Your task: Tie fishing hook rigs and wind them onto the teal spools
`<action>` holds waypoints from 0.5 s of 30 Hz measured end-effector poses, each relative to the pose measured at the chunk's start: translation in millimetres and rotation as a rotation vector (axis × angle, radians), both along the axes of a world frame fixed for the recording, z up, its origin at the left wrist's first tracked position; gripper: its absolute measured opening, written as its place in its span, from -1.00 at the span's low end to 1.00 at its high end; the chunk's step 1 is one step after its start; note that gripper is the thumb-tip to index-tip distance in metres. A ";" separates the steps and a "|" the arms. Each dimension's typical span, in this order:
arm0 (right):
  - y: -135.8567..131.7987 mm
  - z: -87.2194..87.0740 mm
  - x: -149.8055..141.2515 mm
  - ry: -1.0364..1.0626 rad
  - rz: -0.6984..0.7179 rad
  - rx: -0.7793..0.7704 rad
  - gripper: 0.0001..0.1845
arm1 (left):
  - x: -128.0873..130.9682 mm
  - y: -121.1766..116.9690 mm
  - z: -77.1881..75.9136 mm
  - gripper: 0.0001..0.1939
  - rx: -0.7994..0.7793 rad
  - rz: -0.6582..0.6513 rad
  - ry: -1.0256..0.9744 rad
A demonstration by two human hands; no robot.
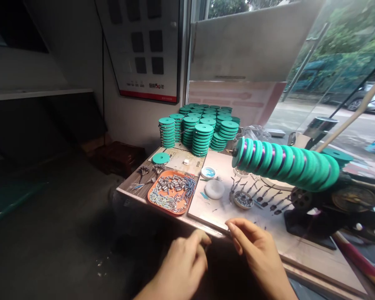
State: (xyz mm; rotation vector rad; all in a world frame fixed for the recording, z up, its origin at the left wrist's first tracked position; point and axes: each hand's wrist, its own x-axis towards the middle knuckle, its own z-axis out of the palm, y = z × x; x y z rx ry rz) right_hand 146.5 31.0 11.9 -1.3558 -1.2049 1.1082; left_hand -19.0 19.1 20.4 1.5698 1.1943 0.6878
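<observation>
My left hand [187,260] is low in the middle of the view, its fingers curled in closed beside the table's front edge. Whatever it holds, if anything, is hidden. Just to its right, my right hand [258,250] pinches thumb and forefinger together over the edge of the pale board [203,210]; I cannot make out anything between them. Beyond the hands is an orange tray [150,200] of metal cylinders, thin blue pieces and small rings. On the board are a white round disc [214,189], a small bowl [243,205] of tiny pieces and a row of dark small parts [264,198].
Stacks of green foam spools [203,139] stand at the back, with a single spool [160,158] nearer. A row of green spools [284,164] sits on a spindle over the board's right side. A white dish [208,172] holds blue bits. Wire bundles [143,171] lie left.
</observation>
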 end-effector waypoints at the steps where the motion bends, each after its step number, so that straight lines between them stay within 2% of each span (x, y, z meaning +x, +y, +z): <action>1: -0.6 -0.6 2.4 -0.018 0.011 -0.015 -0.69 | -0.2 8.6 6.9 -0.82 0.180 0.044 0.128; 2: -1.8 -1.4 4.4 -0.037 0.026 -0.022 -0.68 | 1.1 18.4 12.7 -0.80 0.324 0.050 0.222; 4: -4.9 -3.3 7.2 -0.083 0.053 -0.013 -0.68 | 7.8 38.9 19.1 -0.76 0.526 -0.054 0.402; 6: -8.0 -4.7 8.1 -0.126 0.064 0.015 -0.70 | 17.2 56.1 18.9 -0.78 0.565 -0.098 0.428; 9: -12.0 -5.8 6.5 -0.136 0.064 0.044 -0.70 | 27.4 68.3 13.5 -0.82 0.571 -0.051 0.421; 12: -15.3 -8.0 3.0 -0.100 0.055 0.049 -0.71 | 29.5 65.3 11.9 -0.78 0.584 0.053 0.373; 13: -16.4 -9.4 1.4 -0.095 0.064 0.052 -0.70 | 29.4 62.6 12.8 -0.75 0.538 0.091 0.275; 15: -18.3 -13.0 -2.6 -0.099 0.110 0.057 -0.70 | 30.1 56.9 15.8 -0.73 0.294 0.126 -0.037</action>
